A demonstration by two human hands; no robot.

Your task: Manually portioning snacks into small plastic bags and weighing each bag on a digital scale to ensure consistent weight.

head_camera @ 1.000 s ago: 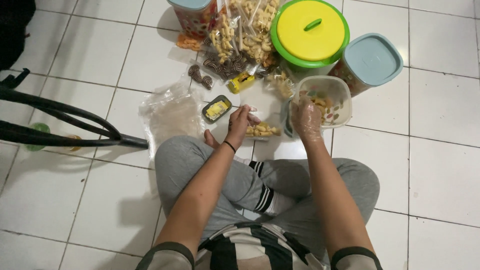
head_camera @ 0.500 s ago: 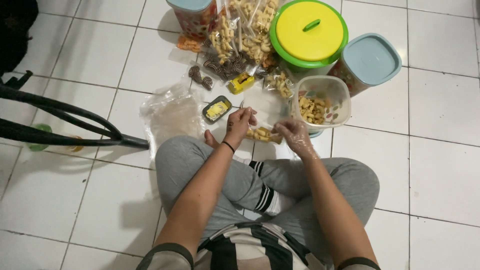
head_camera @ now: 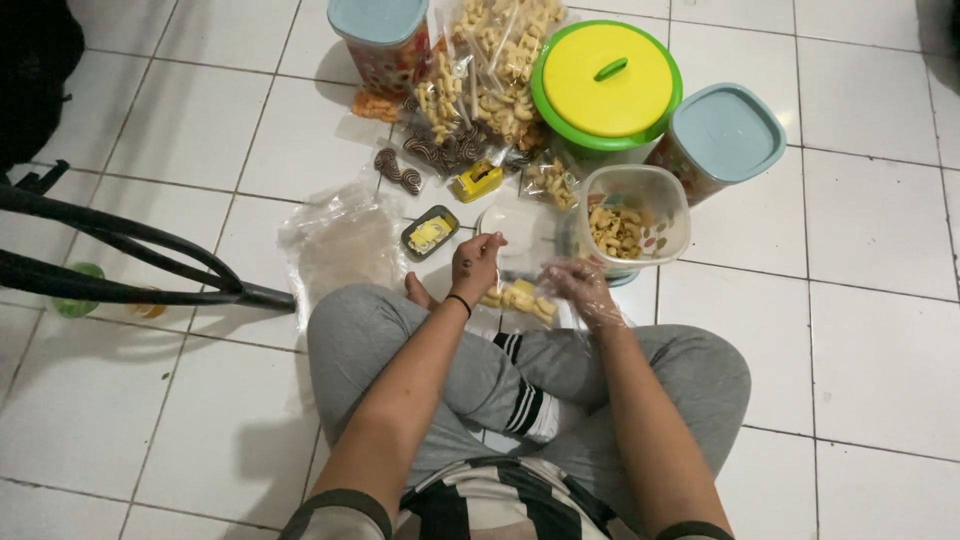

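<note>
I sit cross-legged on a white tiled floor. My left hand (head_camera: 476,265) pinches the top of a small clear plastic bag (head_camera: 520,297) that holds pale yellow snack pieces. My right hand (head_camera: 585,290), covered by a thin clear plastic glove, touches the same bag from the right side. Just beyond the hands stands an open clear tub (head_camera: 632,220) partly filled with curly yellow snacks.
A green bucket with a yellow lid (head_camera: 606,88), two jars with pale blue lids (head_camera: 722,138) (head_camera: 380,35), filled snack bags (head_camera: 480,80), a yellow tape dispenser (head_camera: 478,180), a small dark tray (head_camera: 429,232) and empty clear bags (head_camera: 340,245) lie ahead. Black chair legs (head_camera: 120,262) cross the left.
My right hand has come out of the open tub and down to the small bag in front of my legs. My left hand has stayed at the bag.
</note>
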